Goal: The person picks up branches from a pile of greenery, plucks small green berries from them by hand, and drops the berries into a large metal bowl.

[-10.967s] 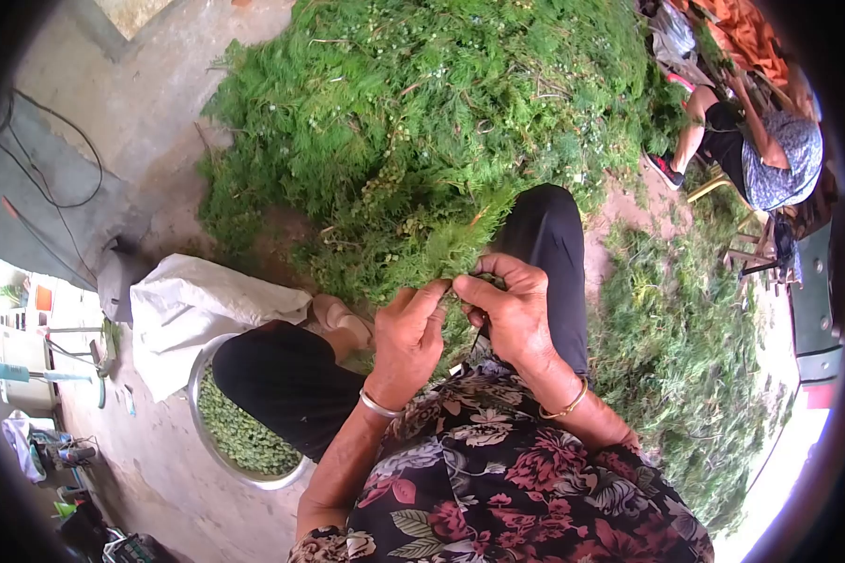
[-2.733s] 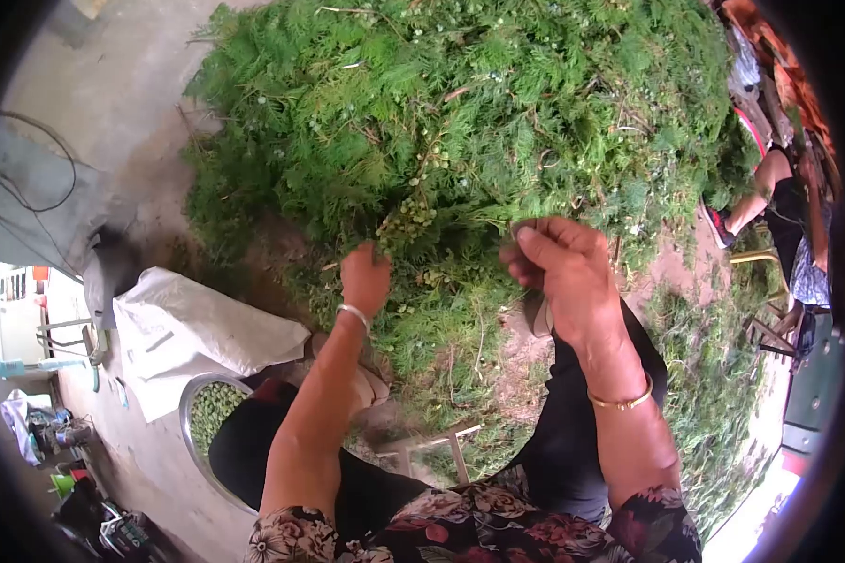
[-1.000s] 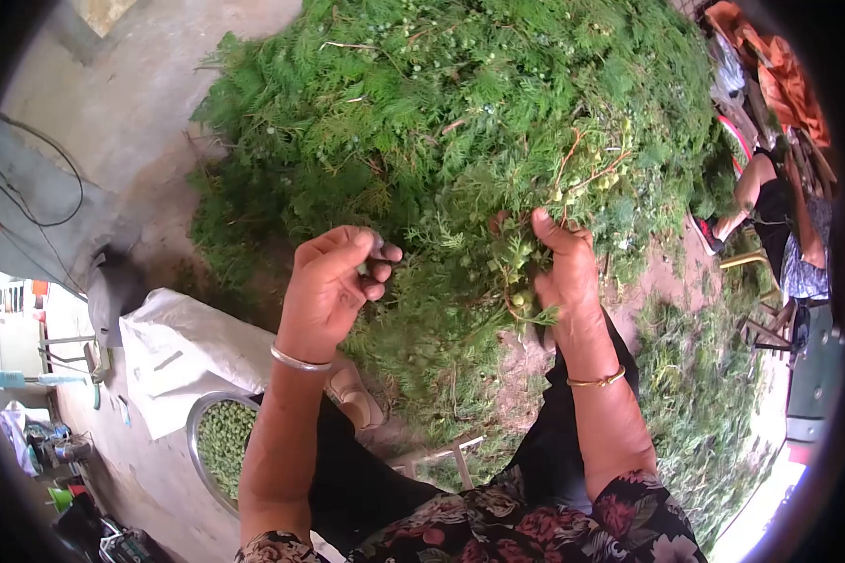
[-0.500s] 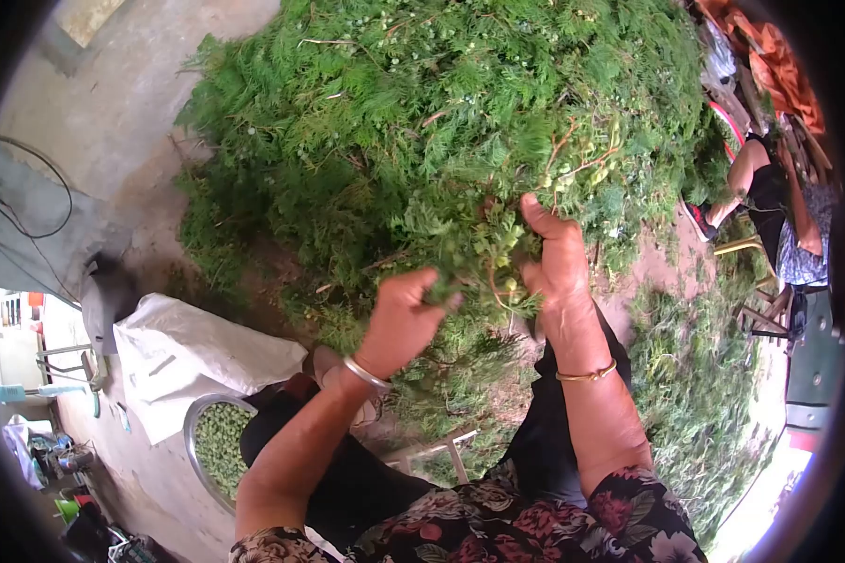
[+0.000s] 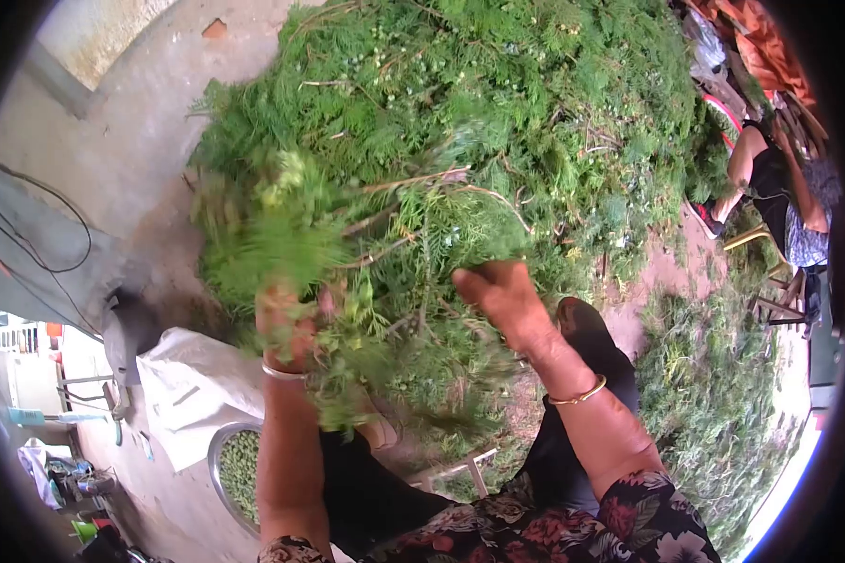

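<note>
My left hand [image 5: 289,328], with a silver bangle at its wrist, is closed on a leafy evergreen branch [image 5: 286,239] that is smeared by motion. Across the middle, my right hand [image 5: 509,302] has its fingers curled beside the foliage, the thumb side toward the left; a gold bangle circles that wrist. Whatever it grips, if anything, is hidden. Both hands are over the near edge of a big heap of cut evergreen branches [image 5: 535,122]. Bare brown stems show between the hands.
A round metal basin [image 5: 218,469] of small green pieces stands at lower left beside a white sack [image 5: 192,385]. Loose clippings [image 5: 695,403] cover the floor at right. Another person [image 5: 770,188] sits at the far right. A cable [image 5: 47,192] hangs at left.
My left hand has swung left and slightly down with the leafy branch. My right hand has shifted down and left, its fingers more curled. The view has tilted a little.
</note>
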Available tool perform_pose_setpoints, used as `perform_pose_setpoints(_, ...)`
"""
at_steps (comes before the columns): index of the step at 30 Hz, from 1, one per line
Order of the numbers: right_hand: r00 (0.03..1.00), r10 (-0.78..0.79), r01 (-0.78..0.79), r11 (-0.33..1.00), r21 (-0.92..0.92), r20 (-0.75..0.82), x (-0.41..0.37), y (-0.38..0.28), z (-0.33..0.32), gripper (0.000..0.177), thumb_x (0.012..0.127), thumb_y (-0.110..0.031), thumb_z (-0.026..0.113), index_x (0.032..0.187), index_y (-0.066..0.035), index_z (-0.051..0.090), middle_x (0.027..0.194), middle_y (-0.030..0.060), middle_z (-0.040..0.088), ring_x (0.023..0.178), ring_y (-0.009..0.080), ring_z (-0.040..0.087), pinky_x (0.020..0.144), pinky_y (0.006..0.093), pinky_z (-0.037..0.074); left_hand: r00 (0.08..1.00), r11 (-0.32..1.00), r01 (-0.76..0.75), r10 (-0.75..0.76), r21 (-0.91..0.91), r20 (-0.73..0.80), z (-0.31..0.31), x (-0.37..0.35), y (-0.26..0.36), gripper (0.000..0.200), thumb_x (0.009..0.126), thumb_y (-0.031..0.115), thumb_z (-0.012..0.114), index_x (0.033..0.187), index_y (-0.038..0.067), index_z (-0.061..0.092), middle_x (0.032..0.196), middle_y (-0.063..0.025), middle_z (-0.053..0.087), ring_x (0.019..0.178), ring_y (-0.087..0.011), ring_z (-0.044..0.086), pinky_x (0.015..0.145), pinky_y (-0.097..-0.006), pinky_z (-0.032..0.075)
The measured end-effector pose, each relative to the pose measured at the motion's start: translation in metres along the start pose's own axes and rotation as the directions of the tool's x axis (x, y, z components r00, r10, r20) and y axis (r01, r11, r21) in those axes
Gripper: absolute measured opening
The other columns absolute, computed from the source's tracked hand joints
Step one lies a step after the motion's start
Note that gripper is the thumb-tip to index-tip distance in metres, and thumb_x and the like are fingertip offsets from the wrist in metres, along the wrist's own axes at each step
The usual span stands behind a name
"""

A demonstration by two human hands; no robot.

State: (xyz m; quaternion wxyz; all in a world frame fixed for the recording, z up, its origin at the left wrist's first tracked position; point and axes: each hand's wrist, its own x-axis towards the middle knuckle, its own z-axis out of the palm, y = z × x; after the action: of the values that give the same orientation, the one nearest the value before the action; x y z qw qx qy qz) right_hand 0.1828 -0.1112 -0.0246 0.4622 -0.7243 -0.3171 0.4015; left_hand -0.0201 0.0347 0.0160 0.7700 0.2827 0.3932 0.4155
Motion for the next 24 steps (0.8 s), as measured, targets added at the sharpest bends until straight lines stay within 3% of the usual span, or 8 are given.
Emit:
perform_pose_setpoints(1,0.997,0.028,-0.034,0.997,0.073,0.075,0.002,0.006,0.005,0.045,0.086,-0.038,0.063,0.09,0.007,0.063,0.077,0.0126,0.064,0.069,0.0186,0.058,0.063,0.0309,0.049,0.905,0.997,-0.074,0.053,0.033,0.423,-0.025,0.018,-0.011,0.029,0.093,0.034,0.055,0.101,0.006,0.053,0.087,-0.0037,0.058,0.056,-0.0111,0.054,0.044,-0.0224,0.045)
perform_pose_setpoints(4,0.939,0.324,-0.335,0.937,0.094,0.119,-0.014,-0.027,0.006,0.053,0.086,-0.046,0.062,0.102,0.004,0.059,0.095,0.0166,0.062,0.079,0.0279,0.063,0.064,0.0391,0.052,0.968,0.959,-0.162,0.109,0.231,0.228,-0.006,0.005,-0.013,0.032,0.094,0.037,0.052,0.101,0.006,0.053,0.08,-0.0013,0.053,0.055,-0.0106,0.053,0.041,-0.0202,0.042)
perform_pose_setpoints(7,0.914,-0.131,-0.271,0.508,0.817,0.385,-0.015,0.014,0.016,0.056,0.083,-0.034,0.068,0.121,-0.001,0.043,0.107,0.0194,0.057,0.093,0.0376,0.063,0.073,0.0527,0.056,0.932,0.961,-0.115,0.017,0.252,0.361,-0.015,0.014,-0.019,0.032,0.094,0.037,0.051,0.1,0.006,0.055,0.084,-0.0027,0.057,0.057,-0.0097,0.054,0.043,-0.021,0.044)
perform_pose_setpoints(10,0.841,-0.016,-0.536,0.106,0.838,0.54,0.013,0.053,0.028,0.053,0.08,-0.02,0.071,0.121,-0.003,0.042,0.103,0.0171,0.058,0.097,0.0364,0.062,0.078,0.0529,0.056,0.927,0.934,0.041,-0.168,0.354,0.335,-0.044,0.043,-0.029,0.035,0.094,0.036,0.051,0.107,0.004,0.057,0.098,-0.0057,0.061,0.071,-0.0115,0.061,0.058,-0.0265,0.053)
perform_pose_setpoints(12,0.945,0.011,-0.3,0.428,0.852,0.327,-0.015,0.004,0.019,0.05,0.088,-0.03,0.059,0.125,0.001,0.046,0.114,0.0173,0.058,0.098,0.0286,0.061,0.086,0.039,0.05,0.909,0.914,0.403,-0.393,-0.051,0.138,-0.003,0.015,-0.009,0.04,0.095,0.034,0.05,0.118,0.002,0.053,0.108,-0.0074,0.06,0.089,-0.0142,0.062,0.074,-0.033,0.054)
perform_pose_setpoints(13,0.961,0.062,-0.268,0.443,0.856,0.269,-0.007,0.009,0.02,0.043,0.087,-0.023,0.06,0.12,0.001,0.05,0.108,0.0163,0.06,0.09,0.027,0.061,0.08,0.0374,0.051,0.776,0.955,0.166,0.028,-0.247,0.631,0.012,-0.003,-0.019,0.042,0.095,0.032,0.049,0.127,0.003,0.049,0.115,-0.0082,0.059,0.104,-0.0156,0.057,0.083,-0.0364,0.052)
perform_pose_setpoints(17,0.98,0.102,-0.199,0.388,0.9,0.172,0.01,0.013,0.017,0.021,0.083,-0.006,0.06,0.1,0.004,0.058,0.089,0.0144,0.063,0.074,0.0219,0.059,0.064,0.0342,0.05,0.947,0.988,-0.123,0.088,0.095,0.308,-0.041,0.024,-0.068,0.041,0.095,0.03,0.048,0.126,0.004,0.049,0.112,-0.0106,0.06,0.098,-0.0182,0.061,0.081,-0.0345,0.053)
perform_pose_setpoints(24,0.991,0.135,-0.079,0.401,0.913,0.027,0.012,-0.005,0.006,0.018,0.087,-0.004,0.058,0.097,0.01,0.055,0.092,0.02,0.064,0.089,0.0321,0.065,0.076,0.0373,0.056,0.867,0.877,0.453,-0.475,0.159,0.152,-0.046,-0.03,-0.133,0.023,0.093,0.03,0.05,0.097,0.008,0.057,0.075,-0.0016,0.06,0.061,-0.0092,0.053,0.052,-0.0241,0.042)
